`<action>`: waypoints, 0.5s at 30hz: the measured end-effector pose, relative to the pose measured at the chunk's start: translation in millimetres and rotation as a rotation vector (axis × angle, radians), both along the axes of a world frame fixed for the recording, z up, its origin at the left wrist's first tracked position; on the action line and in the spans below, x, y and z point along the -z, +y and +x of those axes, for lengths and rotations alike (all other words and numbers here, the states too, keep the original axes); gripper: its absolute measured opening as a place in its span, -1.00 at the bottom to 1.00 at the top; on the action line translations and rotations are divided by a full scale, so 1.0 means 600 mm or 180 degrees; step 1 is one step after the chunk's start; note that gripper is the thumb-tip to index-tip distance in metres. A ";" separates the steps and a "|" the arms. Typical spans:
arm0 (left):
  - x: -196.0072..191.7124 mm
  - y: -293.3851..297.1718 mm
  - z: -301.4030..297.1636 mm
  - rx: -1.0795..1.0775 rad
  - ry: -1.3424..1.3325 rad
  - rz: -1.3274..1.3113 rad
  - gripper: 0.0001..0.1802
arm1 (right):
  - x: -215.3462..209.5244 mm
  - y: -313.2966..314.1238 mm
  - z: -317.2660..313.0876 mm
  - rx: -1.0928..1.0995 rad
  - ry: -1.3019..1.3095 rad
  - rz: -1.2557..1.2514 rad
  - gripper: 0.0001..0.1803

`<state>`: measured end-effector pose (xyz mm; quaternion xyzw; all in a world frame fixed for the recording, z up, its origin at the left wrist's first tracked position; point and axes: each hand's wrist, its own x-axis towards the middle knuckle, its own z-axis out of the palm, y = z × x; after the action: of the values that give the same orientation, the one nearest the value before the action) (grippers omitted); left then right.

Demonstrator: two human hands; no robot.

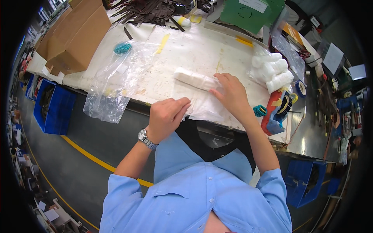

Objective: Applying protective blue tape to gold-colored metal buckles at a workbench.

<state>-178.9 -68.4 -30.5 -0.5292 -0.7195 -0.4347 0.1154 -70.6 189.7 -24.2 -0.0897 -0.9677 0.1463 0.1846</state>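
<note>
A long white roll (194, 79) lies aslant on the white-covered table, and a thin clear plastic bag (202, 106) spreads from it toward the table's near edge. My right hand (233, 92) bends round the right end of the roll, thumb on the near side and fingers on the far side. At the bag's near left edge, the fingers of my left hand (168, 116) are pinched together on the plastic. How much of the roll is inside the bag I cannot tell. A watch (145, 138) sits on my left wrist.
Left of my hands lies a large crumpled clear bag (112, 83) with a teal coil (122, 48) on it. Wrapped white rolls (272, 70) and a red tape dispenser (275, 112) stand right. Farther back are a cardboard box (79, 37), dark strips (145, 13) and a green box (246, 15).
</note>
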 end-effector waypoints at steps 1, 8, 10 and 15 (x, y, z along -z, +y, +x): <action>-0.013 0.009 -0.014 -0.0190 0.0042 0.0067 -0.89 | 0.003 -0.007 -0.001 0.0017 0.0006 0.0012 -0.38; -0.010 0.113 -0.107 -0.0033 0.0793 -0.0164 -0.86 | 0.016 0.003 -0.016 0.0440 -0.0308 -0.0147 -0.43; -0.005 0.124 -0.127 0.0113 0.0738 -0.0488 -0.87 | 0.015 0.017 -0.019 0.0425 -0.0189 -0.0219 -0.45; 0.004 0.181 -0.190 0.0056 0.0697 -0.0741 -0.88 | 0.029 0.060 -0.055 0.0832 0.0164 -0.0280 -0.59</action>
<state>-292.7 40.2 -32.6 -0.5895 -0.7435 -0.2891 0.1273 -103.7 225.6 -41.7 -0.2192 -0.9354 0.1656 0.2227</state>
